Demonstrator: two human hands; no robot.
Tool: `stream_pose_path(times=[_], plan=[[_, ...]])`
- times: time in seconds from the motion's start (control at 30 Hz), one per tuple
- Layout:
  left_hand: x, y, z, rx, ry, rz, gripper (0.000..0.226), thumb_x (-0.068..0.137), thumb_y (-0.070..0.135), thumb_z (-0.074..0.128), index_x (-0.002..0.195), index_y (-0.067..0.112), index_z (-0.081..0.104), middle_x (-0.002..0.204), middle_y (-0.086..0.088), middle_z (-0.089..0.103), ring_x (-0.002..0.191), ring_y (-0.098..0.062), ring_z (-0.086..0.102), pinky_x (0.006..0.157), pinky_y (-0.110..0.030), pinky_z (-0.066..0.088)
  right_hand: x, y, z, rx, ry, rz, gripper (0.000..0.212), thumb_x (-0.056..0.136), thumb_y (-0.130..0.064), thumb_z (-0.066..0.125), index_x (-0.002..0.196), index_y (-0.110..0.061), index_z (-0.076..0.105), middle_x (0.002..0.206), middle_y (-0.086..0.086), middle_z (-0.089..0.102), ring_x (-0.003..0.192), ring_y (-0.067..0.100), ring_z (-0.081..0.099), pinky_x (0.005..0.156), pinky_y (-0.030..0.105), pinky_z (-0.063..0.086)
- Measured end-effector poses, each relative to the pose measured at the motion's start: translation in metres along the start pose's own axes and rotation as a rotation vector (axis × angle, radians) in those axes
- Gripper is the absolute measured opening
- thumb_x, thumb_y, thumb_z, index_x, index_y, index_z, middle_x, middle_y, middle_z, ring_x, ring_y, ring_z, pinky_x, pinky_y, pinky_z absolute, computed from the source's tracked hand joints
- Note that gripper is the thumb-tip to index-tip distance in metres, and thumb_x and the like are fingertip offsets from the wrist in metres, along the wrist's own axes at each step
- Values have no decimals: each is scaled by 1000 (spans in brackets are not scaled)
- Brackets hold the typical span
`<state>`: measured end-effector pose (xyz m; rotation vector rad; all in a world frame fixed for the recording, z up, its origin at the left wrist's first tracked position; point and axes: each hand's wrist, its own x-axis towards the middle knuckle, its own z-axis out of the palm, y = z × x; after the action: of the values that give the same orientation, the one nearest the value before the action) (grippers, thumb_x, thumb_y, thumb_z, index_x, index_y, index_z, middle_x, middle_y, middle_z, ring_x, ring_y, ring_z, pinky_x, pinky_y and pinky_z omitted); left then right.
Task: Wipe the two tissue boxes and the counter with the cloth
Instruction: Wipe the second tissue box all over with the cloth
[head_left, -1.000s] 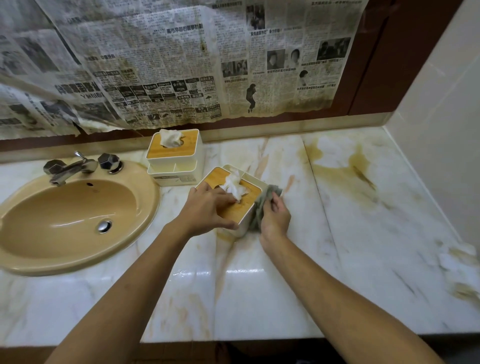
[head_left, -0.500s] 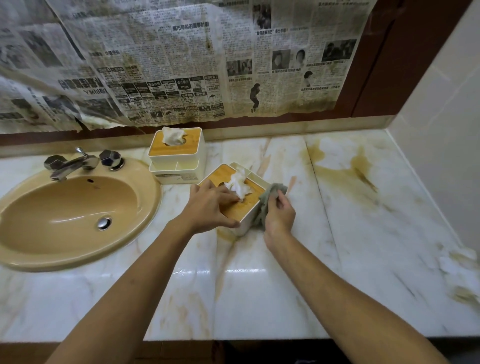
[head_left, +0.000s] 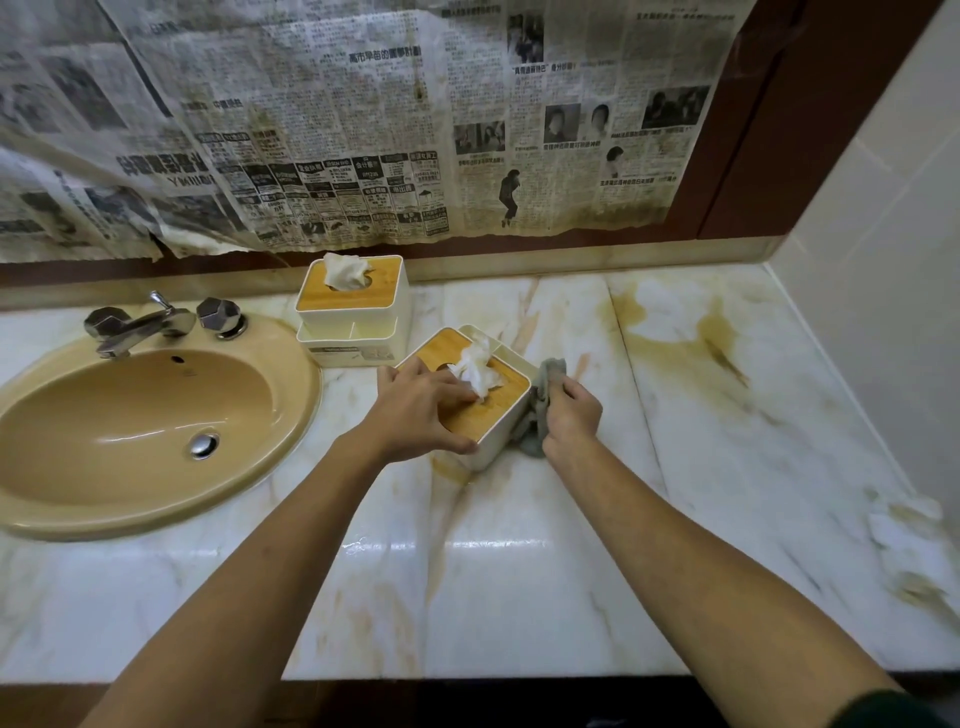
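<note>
Wiping the right side of the near tissue box (head_left: 501, 441), mid-worktop (head_left: 519, 571): the right hand (head_left: 571, 415) has its grip curled round the grey cloth (head_left: 535, 431), held against the box. The left hand (head_left: 415, 410) presses flat on the lid (head_left: 491, 418). The far box (head_left: 353, 312) and the stained worktop seemingly remain to do.

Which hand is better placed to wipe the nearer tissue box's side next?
The right hand: it grips the cloth against the right side of the nearer tissue box. The left hand carries no cloth and presses on the wooden lid, steadying it.
</note>
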<state>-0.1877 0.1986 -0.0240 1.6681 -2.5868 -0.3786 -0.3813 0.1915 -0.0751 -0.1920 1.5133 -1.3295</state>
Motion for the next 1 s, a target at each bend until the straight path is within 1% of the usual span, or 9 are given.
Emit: stream_pose_path(times=[0.13,0.27,0.33,0.5,0.6,0.67,0.73,0.87,1.0], plan=[[-2,1,0,-23,0,1,67,66,68,69,127,44,59,123,24,58,103,-14,32,80,-38,23,-5,-5,-20,131,-18,-2,25,96,-25,65,108,-4,69,96,6,72,84,15,68,68,24,55],[-2,0,-2,-28,-46,42,65,69,55,71,131,43,56,131,25,51,107,-15,29,82,-37,22,-19,-17,-45,245,-86,-4,39,98,-29,59,123,1,62,120,14,67,111,23,66,97,35,53],[2,-1,-7,-8,-93,46,65,70,47,73,132,41,55,137,23,45,116,-18,28,87,-38,24,-26,-24,-57,282,-127,5,41,101,-25,55,132,1,56,128,16,64,120,27,62,104,39,49],[10,-4,-18,89,-166,-36,68,71,41,75,134,37,50,143,10,38,130,-24,23,101,-42,23,-34,-43,-73,347,-186,-16,35,104,-19,51,134,-2,53,126,14,64,111,23,64,87,34,53],[13,10,-22,-142,12,-200,58,65,59,72,111,30,51,108,13,51,112,-20,36,86,-37,26,-35,-48,-76,364,-190,-29,33,104,-18,51,133,-3,54,123,13,63,102,19,65,81,31,53],[21,25,-21,-203,180,-285,57,67,65,71,102,25,48,98,11,55,101,-20,45,81,-38,32,-37,-50,-76,372,-187,-33,36,104,-20,51,135,-3,52,123,13,63,100,18,65,78,31,53],[29,38,-15,-176,264,-344,60,71,67,68,107,24,48,100,5,63,100,-23,55,84,-41,40,-40,-50,-74,370,-192,-35,38,104,-21,50,136,-2,51,125,14,63,101,19,65,78,31,53],[40,52,2,-170,243,-450,60,78,67,59,117,23,45,105,-2,69,110,-28,57,95,-45,34,-45,-46,-71,350,-219,-48,37,104,-21,50,135,-1,52,119,13,66,107,22,64,94,37,52],[47,49,7,-154,235,-506,36,91,48,48,114,20,46,106,-4,70,110,-31,58,98,-46,30,-48,-39,-69,313,-231,-59,34,103,-23,52,130,-3,55,109,8,68,95,16,67,82,31,53]])
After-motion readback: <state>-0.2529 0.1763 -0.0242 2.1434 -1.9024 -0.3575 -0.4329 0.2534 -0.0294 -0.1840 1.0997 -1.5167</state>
